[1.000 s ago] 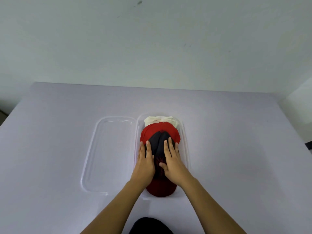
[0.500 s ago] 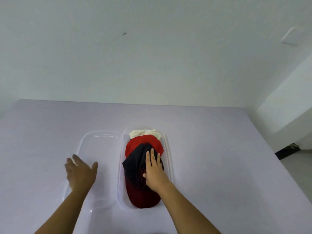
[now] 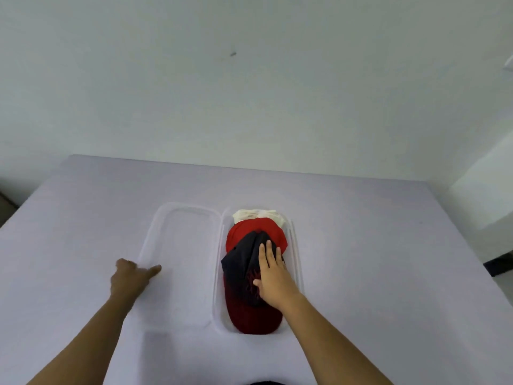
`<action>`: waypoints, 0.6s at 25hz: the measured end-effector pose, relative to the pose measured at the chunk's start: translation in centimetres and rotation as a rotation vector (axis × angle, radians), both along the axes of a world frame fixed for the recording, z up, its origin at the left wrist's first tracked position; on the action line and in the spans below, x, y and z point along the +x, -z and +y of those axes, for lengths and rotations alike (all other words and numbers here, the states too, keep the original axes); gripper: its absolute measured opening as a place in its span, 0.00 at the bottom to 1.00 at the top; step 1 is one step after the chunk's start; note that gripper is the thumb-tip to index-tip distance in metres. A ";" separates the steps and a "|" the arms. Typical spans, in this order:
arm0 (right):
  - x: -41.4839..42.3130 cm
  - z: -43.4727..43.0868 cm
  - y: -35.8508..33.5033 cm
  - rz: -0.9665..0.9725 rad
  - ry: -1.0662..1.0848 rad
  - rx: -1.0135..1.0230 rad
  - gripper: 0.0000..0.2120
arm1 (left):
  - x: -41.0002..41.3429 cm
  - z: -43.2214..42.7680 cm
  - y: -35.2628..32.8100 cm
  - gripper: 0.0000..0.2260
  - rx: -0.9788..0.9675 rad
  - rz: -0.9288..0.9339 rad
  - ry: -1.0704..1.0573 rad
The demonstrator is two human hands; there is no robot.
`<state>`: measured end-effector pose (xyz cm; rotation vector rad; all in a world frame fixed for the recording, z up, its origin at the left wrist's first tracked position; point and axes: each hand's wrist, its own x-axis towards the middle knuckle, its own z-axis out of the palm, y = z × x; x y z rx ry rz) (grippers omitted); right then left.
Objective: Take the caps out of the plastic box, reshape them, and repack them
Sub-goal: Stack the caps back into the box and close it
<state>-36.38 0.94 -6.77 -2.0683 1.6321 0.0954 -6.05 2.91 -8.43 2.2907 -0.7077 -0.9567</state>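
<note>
A clear plastic box (image 3: pixel 296 245) sits mid-table with three caps stacked in it. A white cap (image 3: pixel 247 215) is at the far end, a red cap (image 3: pixel 244 232) overlaps it, and a black-and-red cap (image 3: pixel 238 265) lies on top, its dark red brim toward me. My right hand (image 3: pixel 273 279) rests flat on the top cap with fingers spread. The clear lid (image 3: pixel 183 245) lies flat to the left of the box. My left hand (image 3: pixel 129 279) is at the lid's left rim, thumb over the edge and fingers curled down outside it.
The box and lid rest on a pale lilac table (image 3: pixel 388 273) that meets a white wall at the back. A dark object (image 3: pixel 497 263) lies on the floor past the table's right edge.
My left hand came off the top cap, swung left over the lid and dropped onto the lid's left rim. My right hand stayed pressed on the cap.
</note>
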 end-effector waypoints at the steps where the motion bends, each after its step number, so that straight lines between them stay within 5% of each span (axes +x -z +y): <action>1: 0.0 0.0 -0.2 -0.018 0.010 0.013 0.40 | 0.3 0.0 -1.7 0.26 -0.081 0.046 -0.014; 3: -0.2 0.0 -0.9 -0.076 0.060 0.053 0.42 | 0.3 -0.2 -5.5 0.24 -0.222 -0.018 0.042; 7: 0.0 -0.7 -4.1 -0.332 0.205 0.059 0.39 | -1.6 -1.8 -13.5 0.26 -0.419 -0.426 0.185; 12: 1.2 -1.7 -10.8 -0.884 0.484 0.042 0.30 | -6.8 -2.5 -17.4 0.37 -0.579 0.052 0.257; 15: -1.0 -2.1 -10.8 -0.879 0.647 -0.011 0.32 | -9.9 -3.2 -13.6 0.37 -0.474 0.266 0.254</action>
